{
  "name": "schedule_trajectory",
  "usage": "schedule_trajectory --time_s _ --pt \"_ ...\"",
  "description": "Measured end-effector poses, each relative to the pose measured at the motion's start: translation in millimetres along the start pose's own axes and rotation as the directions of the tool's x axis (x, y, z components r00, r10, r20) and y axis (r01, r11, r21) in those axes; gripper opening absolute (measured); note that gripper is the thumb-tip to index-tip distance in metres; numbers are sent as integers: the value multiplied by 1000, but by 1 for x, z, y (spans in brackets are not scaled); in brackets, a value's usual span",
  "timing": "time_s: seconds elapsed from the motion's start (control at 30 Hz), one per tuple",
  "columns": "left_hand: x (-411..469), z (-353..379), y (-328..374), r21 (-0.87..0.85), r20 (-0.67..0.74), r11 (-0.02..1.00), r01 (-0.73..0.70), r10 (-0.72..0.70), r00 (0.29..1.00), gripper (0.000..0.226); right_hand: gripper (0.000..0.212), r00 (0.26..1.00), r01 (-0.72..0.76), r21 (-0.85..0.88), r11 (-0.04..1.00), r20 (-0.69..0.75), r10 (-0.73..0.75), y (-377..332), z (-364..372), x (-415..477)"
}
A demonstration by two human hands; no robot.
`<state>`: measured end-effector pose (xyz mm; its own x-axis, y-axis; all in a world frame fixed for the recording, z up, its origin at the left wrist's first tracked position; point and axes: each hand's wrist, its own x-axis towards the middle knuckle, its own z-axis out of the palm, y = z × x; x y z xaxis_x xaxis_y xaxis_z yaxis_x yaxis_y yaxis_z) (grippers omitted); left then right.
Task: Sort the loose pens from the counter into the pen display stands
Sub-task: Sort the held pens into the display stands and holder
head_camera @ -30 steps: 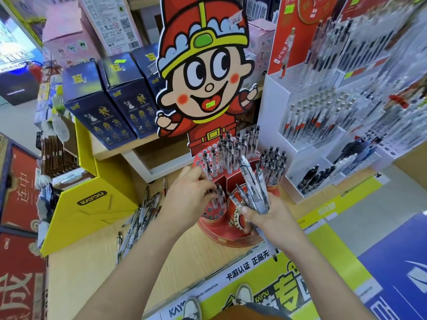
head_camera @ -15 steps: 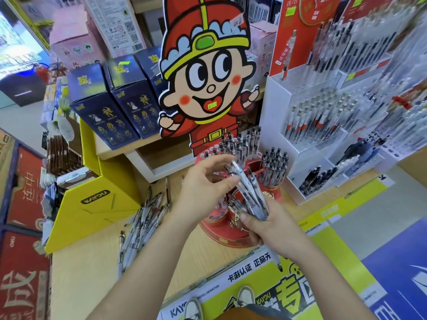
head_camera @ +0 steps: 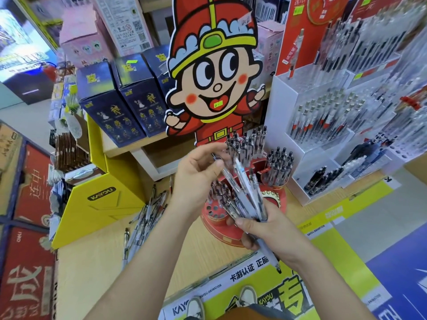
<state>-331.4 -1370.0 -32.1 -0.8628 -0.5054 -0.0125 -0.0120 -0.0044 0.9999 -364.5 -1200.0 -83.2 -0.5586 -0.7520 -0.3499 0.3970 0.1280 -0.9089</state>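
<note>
At frame centre, the right hand (head_camera: 265, 229) grips a fanned bundle of clear-barrelled pens (head_camera: 245, 199), the left hand (head_camera: 196, 179) pinching one; the red tiered cardboard stand (head_camera: 209, 219) has empty holes, loose grey pens (head_camera: 143, 218) lie lower left: sorting seems partway

Light wood counter (head_camera: 92, 273), yellow-green KAYOU banner (head_camera: 346, 262) along its front edge. Yellow carton (head_camera: 104, 199) at left edge. Navy boxes (head_camera: 111, 100) on raised shelf (head_camera: 120, 150) at back, pink boxes (head_camera: 78, 42) behind. Grey floor (head_camera: 369, 222) right. Lighting bright, even.
</note>
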Motion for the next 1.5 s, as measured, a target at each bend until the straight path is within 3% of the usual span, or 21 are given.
schedule_trajectory --time_s 0.1,0.2,0.3,0.43,0.6,0.73,0.93,1.1,1.23,1.37,1.5 --pt "7 -17 13 -79 -178 995 -67 52 983 31 16 1000 -17 -12 1000 18 17 2 -4 -2" --pt "6 -39 23 -11 -265 991 -131 123 956 29 11 997 -43 -7 999 -68 43 4 -11 -4" --pt "-4 -58 21 123 -215 982 -144 168 962 23 8 984 -49 -16 999 -172 45 5 -16 -3" --pt "-17 -74 10 275 -158 955 -113 161 974 20 19 966 -50 10 999 -254 51 4 -14 -1" --pt "-25 -80 -18 337 -173 940 -54 118 978 20 16 966 -67 -2 998 -250 65 10 -7 3" --pt "-22 -76 -47 396 -171 917 -35 111 979 32 16 965 -66 -40 997 -257 53 14 -3 4" --pt "-18 -76 -63 572 -61 805 -158 233 970 28 15 965 -57 -57 997 -258 41 14 0 5" --pt "-16 -69 -70 643 126 719 -264 240 962 21 11 964 -62 -69 996 -261 42 12 3 5" --pt "-15 -68 -79 711 176 624 -325 289 941 20 2 965 -42 -305 951 -259 -41 10 6 6" --pt "-10 -67 -77 724 168 609 -323 298 940 18 11 942 15 -671 742 -239 -235 14 6 5" --pt "-6 -65 -75 728 117 620 -292 307 945 15 11 920 37 -754 655 -230 -317 19 6 3"
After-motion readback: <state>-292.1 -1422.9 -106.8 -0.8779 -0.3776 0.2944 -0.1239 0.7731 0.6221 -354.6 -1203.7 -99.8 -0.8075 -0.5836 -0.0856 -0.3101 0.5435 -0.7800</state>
